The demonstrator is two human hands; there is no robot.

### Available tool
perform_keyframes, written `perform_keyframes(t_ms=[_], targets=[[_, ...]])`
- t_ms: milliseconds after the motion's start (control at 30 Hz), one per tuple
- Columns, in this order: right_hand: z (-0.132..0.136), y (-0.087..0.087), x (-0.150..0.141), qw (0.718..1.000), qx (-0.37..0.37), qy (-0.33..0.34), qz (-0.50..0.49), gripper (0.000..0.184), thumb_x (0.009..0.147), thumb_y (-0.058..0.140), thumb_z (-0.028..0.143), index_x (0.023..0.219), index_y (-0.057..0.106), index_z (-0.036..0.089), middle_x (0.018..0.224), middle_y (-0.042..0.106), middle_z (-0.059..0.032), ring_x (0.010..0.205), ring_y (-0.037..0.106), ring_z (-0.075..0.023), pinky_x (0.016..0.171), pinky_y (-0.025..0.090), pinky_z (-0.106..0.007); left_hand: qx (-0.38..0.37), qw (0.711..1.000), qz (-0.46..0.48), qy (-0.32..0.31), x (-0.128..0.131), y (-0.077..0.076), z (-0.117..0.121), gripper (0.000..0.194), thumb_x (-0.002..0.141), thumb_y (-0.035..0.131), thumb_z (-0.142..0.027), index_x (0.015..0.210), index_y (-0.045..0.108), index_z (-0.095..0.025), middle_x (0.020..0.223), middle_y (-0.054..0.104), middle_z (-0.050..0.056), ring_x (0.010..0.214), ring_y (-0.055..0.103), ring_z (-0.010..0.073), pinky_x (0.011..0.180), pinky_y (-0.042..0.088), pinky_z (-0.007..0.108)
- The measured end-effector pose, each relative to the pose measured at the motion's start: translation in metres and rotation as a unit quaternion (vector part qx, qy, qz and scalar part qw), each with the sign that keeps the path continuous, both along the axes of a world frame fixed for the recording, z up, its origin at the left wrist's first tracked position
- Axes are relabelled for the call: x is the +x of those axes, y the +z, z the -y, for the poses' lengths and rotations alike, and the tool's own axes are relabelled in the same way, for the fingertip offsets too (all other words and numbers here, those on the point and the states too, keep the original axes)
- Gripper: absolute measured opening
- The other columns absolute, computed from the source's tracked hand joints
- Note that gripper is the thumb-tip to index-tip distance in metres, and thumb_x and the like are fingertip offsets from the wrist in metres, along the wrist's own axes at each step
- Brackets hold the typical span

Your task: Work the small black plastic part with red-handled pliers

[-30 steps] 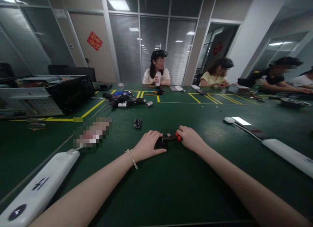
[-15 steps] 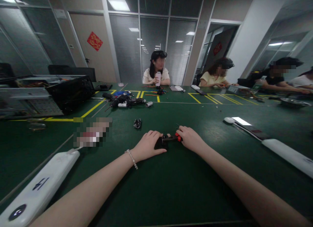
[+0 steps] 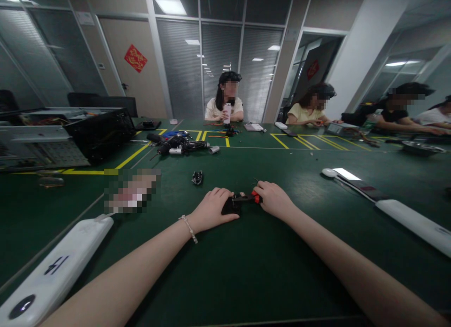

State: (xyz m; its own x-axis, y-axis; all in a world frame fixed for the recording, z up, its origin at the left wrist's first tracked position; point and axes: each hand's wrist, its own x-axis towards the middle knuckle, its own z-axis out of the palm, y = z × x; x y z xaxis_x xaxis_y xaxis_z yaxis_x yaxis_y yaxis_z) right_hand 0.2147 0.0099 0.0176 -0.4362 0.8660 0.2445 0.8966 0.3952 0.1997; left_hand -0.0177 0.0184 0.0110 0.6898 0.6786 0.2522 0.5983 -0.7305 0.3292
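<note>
Hardly anything has moved since the earlier frame: the whole view has slipped slightly left, while the 2 hands keep nearly the same pose. The left hand [image 3: 214, 206] curves over a small black, block-like part [image 3: 231, 207], fingers at its far side and thumb at its near side, probably to brace it against the dark green tabletop [image 3: 229, 275]. The right hand [image 3: 276, 200] is closed round the red grips of a dark metal, plier-like hand tool [image 3: 247, 199], seemingly by the end to give control over its tip.

The tool lies low in the middle, between the hands; its long axis runs left to right, almost level, with the tip pointing left to the part. The part's own axis cannot be told under the left hand. A small black-and-silver component [image 3: 198, 177] sits apart, beyond that hand and to the left.
</note>
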Motion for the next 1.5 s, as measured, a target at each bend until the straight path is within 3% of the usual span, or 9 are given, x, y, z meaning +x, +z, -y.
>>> perform_keyframes(t_ms=[400,1500], targets=[[-0.0009,-0.0014,0.0,1.0,-0.007,0.021,-0.016,0.032,0.067,0.051,0.008,0.097,0.056,0.015,0.094,0.054,-0.0081,0.084,0.051,-0.0185,0.073,0.039,-0.03,-0.003,1.0,-0.011,0.001,-0.0002,0.0029,0.0012,0.058,0.074,0.048,-0.06,0.115,0.043,-0.02,0.115,0.048,0.007,0.105,0.043,0.025,0.086,0.037,0.039],[0.0009,-0.0025,-0.0039,1.0,0.014,-0.021,0.018,0.028,0.069,0.049,0.009,0.096,0.057,0.013,0.094,0.057,-0.0109,0.086,0.05,-0.0214,0.072,0.037,-0.031,-0.004,1.0,-0.006,0.004,0.0,0.0017,0.0009,0.057,0.073,0.05,-0.059,0.116,0.042,-0.021,0.116,0.048,0.006,0.106,0.043,0.025,0.087,0.037,0.039]])
